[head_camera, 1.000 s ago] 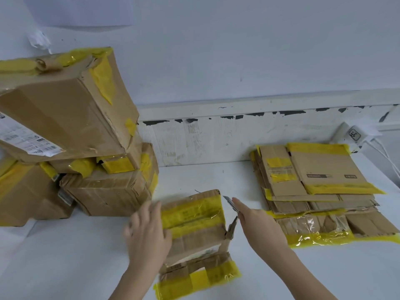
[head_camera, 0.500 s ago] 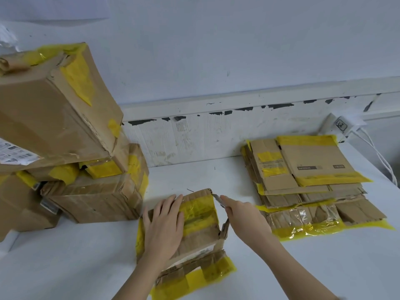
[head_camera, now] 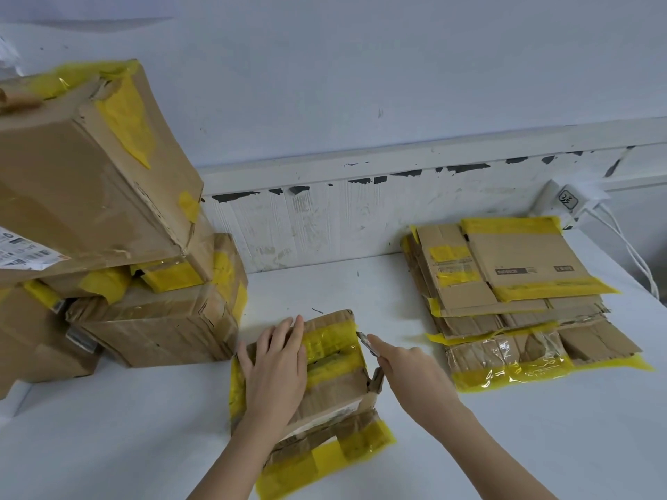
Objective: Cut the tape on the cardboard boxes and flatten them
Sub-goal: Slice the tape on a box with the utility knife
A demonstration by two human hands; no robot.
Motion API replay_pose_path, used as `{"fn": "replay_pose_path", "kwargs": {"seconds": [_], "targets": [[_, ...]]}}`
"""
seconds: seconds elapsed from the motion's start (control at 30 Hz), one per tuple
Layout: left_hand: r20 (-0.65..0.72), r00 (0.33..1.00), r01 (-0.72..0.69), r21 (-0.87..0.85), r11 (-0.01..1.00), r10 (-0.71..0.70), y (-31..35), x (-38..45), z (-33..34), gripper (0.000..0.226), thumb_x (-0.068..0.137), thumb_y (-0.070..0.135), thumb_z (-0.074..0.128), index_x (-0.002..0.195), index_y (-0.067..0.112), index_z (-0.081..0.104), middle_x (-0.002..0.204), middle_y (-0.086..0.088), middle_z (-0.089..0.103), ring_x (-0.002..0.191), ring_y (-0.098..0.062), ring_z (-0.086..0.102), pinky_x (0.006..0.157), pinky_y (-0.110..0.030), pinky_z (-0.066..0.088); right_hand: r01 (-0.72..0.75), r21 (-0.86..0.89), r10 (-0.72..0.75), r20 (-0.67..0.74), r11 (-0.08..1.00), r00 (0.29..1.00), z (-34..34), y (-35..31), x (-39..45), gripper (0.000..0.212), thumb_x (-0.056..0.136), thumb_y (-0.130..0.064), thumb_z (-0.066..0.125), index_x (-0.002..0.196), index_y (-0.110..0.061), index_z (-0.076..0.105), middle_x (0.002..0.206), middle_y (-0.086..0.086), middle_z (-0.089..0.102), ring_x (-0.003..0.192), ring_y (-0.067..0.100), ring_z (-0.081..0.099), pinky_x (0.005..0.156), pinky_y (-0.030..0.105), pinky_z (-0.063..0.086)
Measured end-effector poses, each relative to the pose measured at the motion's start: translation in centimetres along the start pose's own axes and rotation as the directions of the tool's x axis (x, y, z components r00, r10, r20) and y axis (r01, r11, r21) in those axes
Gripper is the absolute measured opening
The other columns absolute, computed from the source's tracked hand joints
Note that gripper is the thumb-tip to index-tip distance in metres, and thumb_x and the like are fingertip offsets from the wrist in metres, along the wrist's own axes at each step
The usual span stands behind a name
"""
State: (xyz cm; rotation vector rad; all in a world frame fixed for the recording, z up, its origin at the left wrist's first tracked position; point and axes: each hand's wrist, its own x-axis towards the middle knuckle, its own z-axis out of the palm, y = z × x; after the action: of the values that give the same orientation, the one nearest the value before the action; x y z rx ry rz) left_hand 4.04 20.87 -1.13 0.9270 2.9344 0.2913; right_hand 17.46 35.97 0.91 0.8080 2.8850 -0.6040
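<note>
Head view: the small cardboard box (head_camera: 332,377) sits near centre on the white tabletop (head_camera: 541,445), with open room to its near left and near right. A pile of taped boxes (head_camera: 108,229) crowds the far left; a stack of flattened boxes (head_camera: 512,297) lies right, against the scuffed back rail (head_camera: 361,211), beside a white charger (head_camera: 568,202). The left hand (head_camera: 276,369) lies flat on the box top, fingers straight. The right hand (head_camera: 411,377) grips a small cutter (head_camera: 366,342), its blade at the box's far right edge. Since half a second ago the blade has reached the yellow tape (head_camera: 330,350). The box is creased, its near flap open and tape-banded.
</note>
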Motion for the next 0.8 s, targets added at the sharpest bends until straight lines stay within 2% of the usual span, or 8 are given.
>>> {"fn": "replay_pose_path", "kwargs": {"seconds": [0.17,0.27,0.4,0.6,0.73,0.8], "targets": [[-0.004,1.0,-0.008,0.003,1.0,0.008,-0.1,-0.1,0.1,0.049,0.1,0.033,0.03,0.148,0.034,0.021,0.148,0.015,0.032,0.136,-0.011,0.026,0.111,-0.052,0.007,0.008,0.092,-0.011,0.033,0.996,0.999,0.2,0.3,-0.9,0.039,0.102,-0.021,0.027,0.136,-0.039,0.035,0.088,0.007,0.061,0.068,0.027,0.049,0.055,0.03,0.037],[-0.004,1.0,-0.011,-0.001,1.0,0.011,-0.1,0.0,0.1,0.049,0.1,0.033,0.031,0.148,0.034,0.022,0.147,0.014,0.033,0.135,-0.011,0.026,0.111,-0.052,0.008,0.021,0.143,-0.029,0.055,0.989,0.998,0.0,0.6,-1.3,0.036,0.102,-0.021,0.029,0.132,-0.037,0.042,0.082,0.005,0.059,0.067,0.027,0.049,0.052,0.031,0.035],[-0.001,1.0,-0.008,-0.002,1.0,0.008,-0.2,0.0,0.2,0.049,0.1,0.032,0.03,0.148,0.034,0.02,0.147,0.014,0.032,0.135,-0.011,0.025,0.111,-0.053,0.008,0.033,0.189,-0.049,0.081,0.982,0.995,-0.4,1.0,-2.1,0.036,0.102,-0.021,0.031,0.132,-0.035,0.045,0.08,0.006,0.056,0.068,0.026,0.047,0.057,0.031,0.034],[-0.007,1.0,-0.011,-0.034,0.999,0.01,-0.1,0.0,0.0,0.048,0.1,0.03,0.032,0.147,0.033,0.024,0.145,0.013,0.035,0.134,-0.011,0.026,0.111,-0.054,0.008,0.066,0.161,-0.082,0.095,0.985,0.992,-0.9,1.2,-3.7,0.034,0.101,-0.019,0.03,0.127,-0.033,0.048,0.065,0.0,0.044,0.06,0.022,0.039,0.05,0.028,0.027],[-0.004,1.0,-0.029,-0.037,0.999,0.029,-0.1,-0.2,0.0,0.049,0.1,0.029,0.032,0.148,0.032,0.024,0.145,0.012,0.036,0.135,-0.012,0.026,0.111,-0.054,0.008,0.074,0.106,-0.087,0.124,0.992,0.988,-1.3,1.2,-4.3,0.037,0.101,-0.021,0.03,0.13,-0.038,0.045,0.076,0.004,0.05,0.064,0.023,0.043,0.05,0.028,0.029],[0.007,0.999,-0.048,-0.023,0.999,0.048,-0.2,-0.3,-0.1,0.049,0.1,0.029,0.029,0.148,0.032,0.021,0.146,0.012,0.033,0.135,-0.011,0.024,0.111,-0.054,0.008,0.086,0.078,-0.096,0.142,0.993,0.985,-1.7,1.4,-4.3,0.037,0.101,-0.021,0.03,0.131,-0.039,0.044,0.076,0.003,0.049,0.06,0.019,0.042,0.049,0.025,0.028]]}}
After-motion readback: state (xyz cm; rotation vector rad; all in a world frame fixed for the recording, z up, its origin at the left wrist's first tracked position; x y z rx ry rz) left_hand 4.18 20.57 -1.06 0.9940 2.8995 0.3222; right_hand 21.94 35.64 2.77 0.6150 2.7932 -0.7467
